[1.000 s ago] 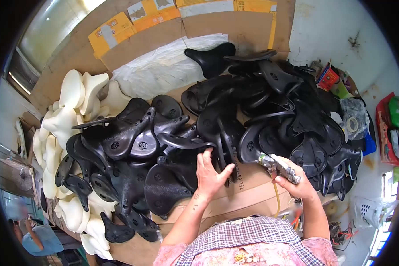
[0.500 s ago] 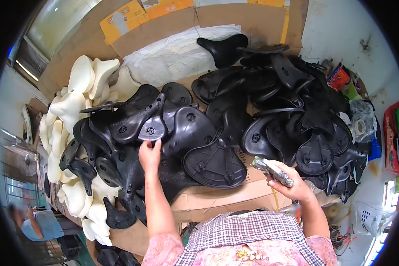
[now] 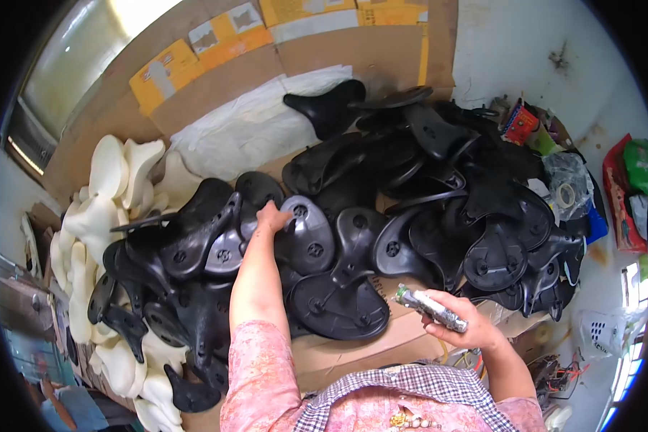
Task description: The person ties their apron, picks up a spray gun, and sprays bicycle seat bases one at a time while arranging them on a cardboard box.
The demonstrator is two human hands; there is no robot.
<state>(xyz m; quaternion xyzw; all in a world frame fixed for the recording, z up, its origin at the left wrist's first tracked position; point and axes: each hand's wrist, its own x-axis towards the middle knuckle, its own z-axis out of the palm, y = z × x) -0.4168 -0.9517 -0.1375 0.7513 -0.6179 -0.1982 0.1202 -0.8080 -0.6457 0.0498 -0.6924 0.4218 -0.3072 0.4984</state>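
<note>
- Cardboard (image 3: pixel 342 54) stands behind and lies under the heap.
- Black saddle-shaped shells (image 3: pixel 315 248) are heaped across the middle and right, some with ribbed undersides showing.
- Cream saddle-shaped pieces (image 3: pixel 97 223) pile up at the left of the view, beside the black ones.
- Left hand (image 3: pixel 271 217) reaches into the heap, fingers at a black shell's edge; how far they are closed I cannot tell.
- Right hand (image 3: pixel 464 321) is wrapped around a tape-covered tool (image 3: pixel 430 307), near the front edge.
</note>
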